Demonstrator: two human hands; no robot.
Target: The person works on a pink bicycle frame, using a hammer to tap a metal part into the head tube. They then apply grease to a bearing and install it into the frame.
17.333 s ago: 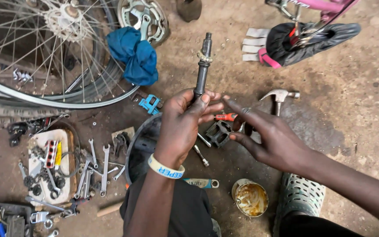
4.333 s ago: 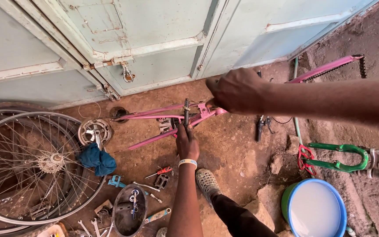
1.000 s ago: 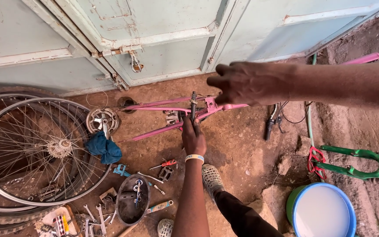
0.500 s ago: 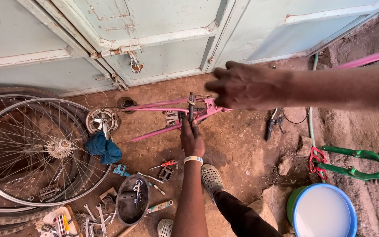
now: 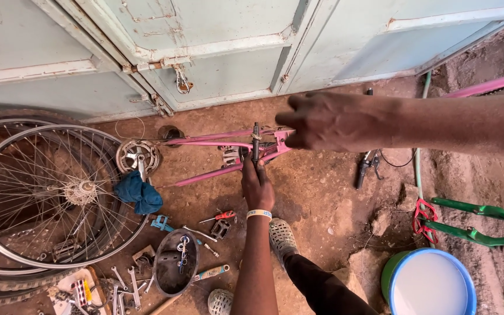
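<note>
dirt floor by pale metal doors. your left hand (image 5: 258,189) has its fingers closed round the dark axle rod (image 5: 255,142), upright at the pink bike frame (image 5: 217,140). your right hand (image 5: 328,121) rests on the frame just beside it, fingers curled, grip unclear.

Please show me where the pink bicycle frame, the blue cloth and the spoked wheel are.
pink bicycle frame (image 5: 208,175), head view, on its lower tube.
blue cloth (image 5: 139,194), head view, on its middle folds.
spoked wheel (image 5: 81,191), head view, on its hub.

Left hand (image 5: 257,188) grips dark axle (image 5: 255,143) at pink bike frame (image 5: 217,140); right hand (image 5: 328,121) grips frame.
</note>
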